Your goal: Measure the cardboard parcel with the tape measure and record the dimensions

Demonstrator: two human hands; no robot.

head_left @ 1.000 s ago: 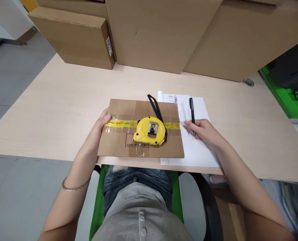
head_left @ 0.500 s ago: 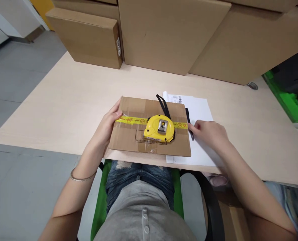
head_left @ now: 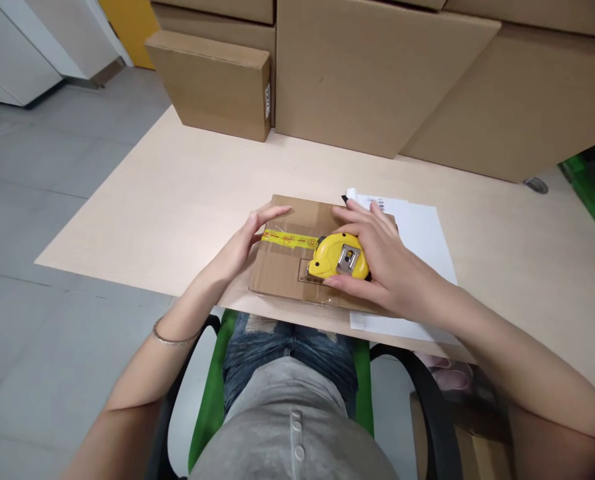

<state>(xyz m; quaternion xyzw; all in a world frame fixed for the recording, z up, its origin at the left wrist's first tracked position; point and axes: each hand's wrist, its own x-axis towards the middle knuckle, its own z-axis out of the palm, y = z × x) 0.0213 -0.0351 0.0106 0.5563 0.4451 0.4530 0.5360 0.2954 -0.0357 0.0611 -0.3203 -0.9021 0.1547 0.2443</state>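
Note:
A flat cardboard parcel (head_left: 282, 270), sealed with yellow smiley tape, lies at the near edge of a light wooden table (head_left: 177, 200). A yellow tape measure (head_left: 338, 259) sits on top of it. My right hand (head_left: 377, 263) wraps round the tape measure from the right, thumb under its near side and fingers over its far side. My left hand (head_left: 245, 243) rests against the parcel's left edge, fingers lying along the far left corner. A white sheet of paper (head_left: 422, 233) lies under and to the right of the parcel; the pen is hidden.
Several large cardboard boxes (head_left: 377, 73) stand along the table's far edge, with a smaller one (head_left: 212, 83) at the left. A green chair seat (head_left: 207, 400) and black armrests are below me. Grey floor lies to the left.
My right hand left the pen on the paper, moved left over the parcel and closed round the tape measure. My left hand slid further along the parcel's left edge. The view shifted left.

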